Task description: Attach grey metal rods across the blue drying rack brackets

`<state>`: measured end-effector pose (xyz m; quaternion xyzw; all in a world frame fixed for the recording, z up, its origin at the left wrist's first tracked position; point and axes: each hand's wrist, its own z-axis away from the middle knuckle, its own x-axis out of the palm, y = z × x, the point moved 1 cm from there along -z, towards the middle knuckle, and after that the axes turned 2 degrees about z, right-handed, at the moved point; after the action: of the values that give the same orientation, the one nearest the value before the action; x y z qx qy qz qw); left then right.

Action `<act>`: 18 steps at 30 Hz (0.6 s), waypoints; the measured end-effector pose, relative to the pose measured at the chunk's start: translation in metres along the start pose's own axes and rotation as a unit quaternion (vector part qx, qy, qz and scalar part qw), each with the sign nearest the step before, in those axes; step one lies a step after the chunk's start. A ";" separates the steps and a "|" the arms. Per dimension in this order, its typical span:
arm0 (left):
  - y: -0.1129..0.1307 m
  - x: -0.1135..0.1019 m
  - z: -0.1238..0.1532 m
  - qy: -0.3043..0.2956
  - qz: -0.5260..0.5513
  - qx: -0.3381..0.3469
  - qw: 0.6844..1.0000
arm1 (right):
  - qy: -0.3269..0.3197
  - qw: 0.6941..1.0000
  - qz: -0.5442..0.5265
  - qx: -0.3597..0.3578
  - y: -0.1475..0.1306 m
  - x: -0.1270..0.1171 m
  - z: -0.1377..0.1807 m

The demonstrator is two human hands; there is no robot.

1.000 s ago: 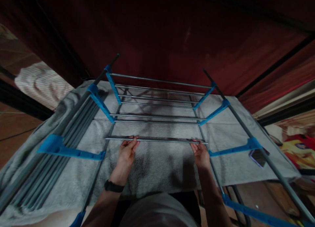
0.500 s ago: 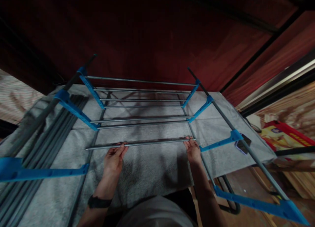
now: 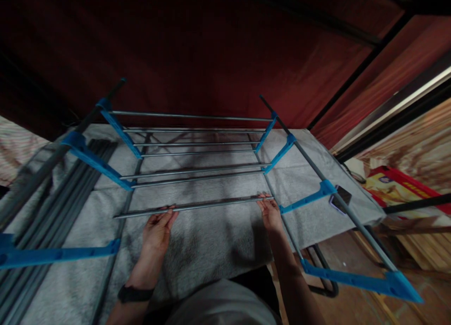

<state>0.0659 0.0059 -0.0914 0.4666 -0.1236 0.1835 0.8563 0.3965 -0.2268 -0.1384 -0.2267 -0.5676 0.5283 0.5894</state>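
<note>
A thin grey metal rod (image 3: 214, 204) lies crosswise in front of me, held at both ends. My left hand (image 3: 157, 228) pinches it near its left end, which juts past the fingers over the rack's left pole. With closed fingers, my right hand (image 3: 270, 214) grips the right end, close to a blue plastic bracket (image 3: 306, 201) on the right side. Beyond the rod stands the rack frame, with several crossbars (image 3: 197, 177) fixed between blue brackets. Another blue bracket (image 3: 59, 254) at the left has no bar in it.
Several loose grey tubes (image 3: 66, 198) lie along the left of the grey cloth (image 3: 211, 250). A phone (image 3: 340, 199) rests near the right edge, under the right pole. A red and yellow box (image 3: 398, 189) stands farther right. Dark red fabric (image 3: 197, 48) hangs behind.
The view has shifted slightly, so the rack and hands appear a little further left. Both hands keep hold of the rod, with little movement relative to the rack.
</note>
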 end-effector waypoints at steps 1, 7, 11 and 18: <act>0.000 -0.001 -0.001 -0.004 -0.004 0.001 1.000 | 0.000 1.000 -0.003 0.000 -0.001 0.000 0.001; -0.002 -0.006 -0.006 -0.033 -0.032 0.025 0.999 | -0.007 1.000 -0.026 0.004 -0.004 0.004 0.007; -0.001 -0.008 -0.008 -0.046 -0.053 0.036 0.997 | -0.010 0.999 -0.032 0.009 -0.004 0.004 0.008; 0.001 -0.009 -0.008 -0.070 -0.063 0.039 0.995 | -0.017 0.999 -0.037 0.028 -0.002 -0.002 0.005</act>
<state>0.0573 0.0116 -0.0986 0.5179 -0.1463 0.1006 0.8368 0.3928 -0.2308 -0.1357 -0.1797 -0.5706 0.5255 0.6049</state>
